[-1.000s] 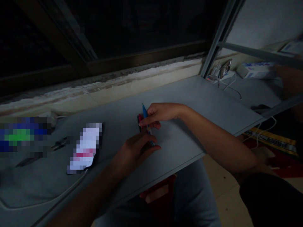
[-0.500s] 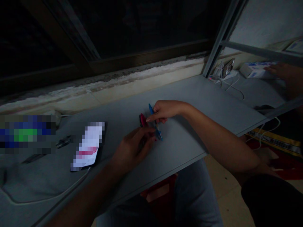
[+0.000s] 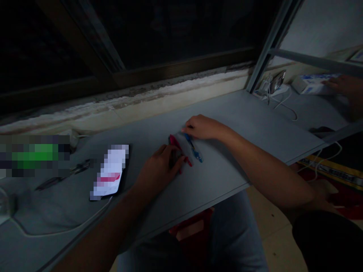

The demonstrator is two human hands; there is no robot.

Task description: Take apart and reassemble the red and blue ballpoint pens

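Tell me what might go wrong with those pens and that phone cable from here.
The blue pen lies close beside the red pen, so a shift of the left hand could knock them together. The right hand is at the blue pen's far end and might nudge it askew. The white cable runs from the phone near the left forearm, which could snag it.

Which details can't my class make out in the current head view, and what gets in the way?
All in the head view:
Number of red pens: partly covered by the left hand.
Whether the right hand grips the blue pen: contact too dark and small.
What the phone displays: masked by blocky pixels.
The other person's arm: cut off by the right edge.
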